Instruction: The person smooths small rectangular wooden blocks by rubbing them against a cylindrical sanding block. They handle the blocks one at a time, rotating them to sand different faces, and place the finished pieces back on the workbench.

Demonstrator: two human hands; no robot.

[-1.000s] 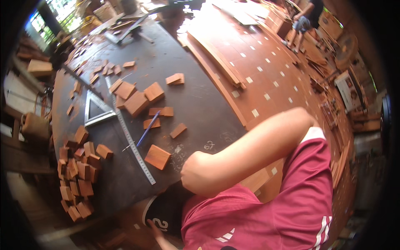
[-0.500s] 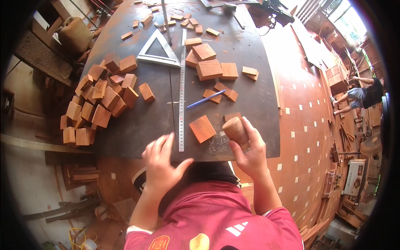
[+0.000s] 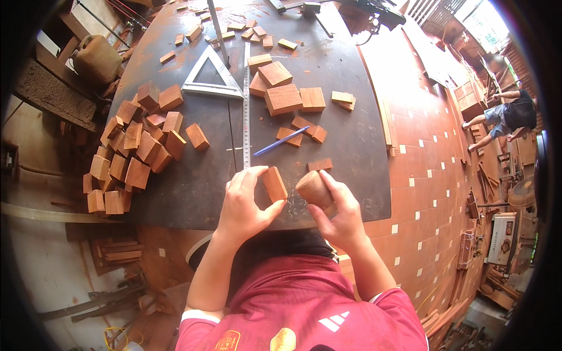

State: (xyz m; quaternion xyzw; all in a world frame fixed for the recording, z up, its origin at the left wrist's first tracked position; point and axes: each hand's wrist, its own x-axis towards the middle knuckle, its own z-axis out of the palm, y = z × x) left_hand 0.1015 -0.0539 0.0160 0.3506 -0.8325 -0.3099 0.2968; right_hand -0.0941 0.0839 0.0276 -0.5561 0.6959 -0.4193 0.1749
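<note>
My left hand (image 3: 240, 205) grips a reddish-brown wooden block (image 3: 274, 183) between fingers and thumb, tilted up on its edge near the table's front. In my right hand (image 3: 343, 212) is a brown cylinder (image 3: 313, 186) with a rough, grainy surface, its round end turned towards the block. A small gap separates cylinder and block. Just beyond the cylinder lies a small flat wood piece (image 3: 319, 164). A blue pen (image 3: 281, 141) lies farther back, beside smaller wood pieces (image 3: 303, 127). To its left runs a long white ruler (image 3: 246, 126), whose near end my left hand hides.
A heap of wooden blocks (image 3: 133, 146) covers the table's left side. A metal triangle (image 3: 213, 89) lies mid-table, with larger blocks (image 3: 283, 99) to its right and small offcuts (image 3: 249, 32) farther back. Beyond the right table edge, another person (image 3: 504, 114) is on the tiled floor (image 3: 415, 193).
My left hand has moved up and right, taken hold of the block that lay flat, and tilted it. My right hand has brought the cylinder slightly left. The whole view has shifted a little.
</note>
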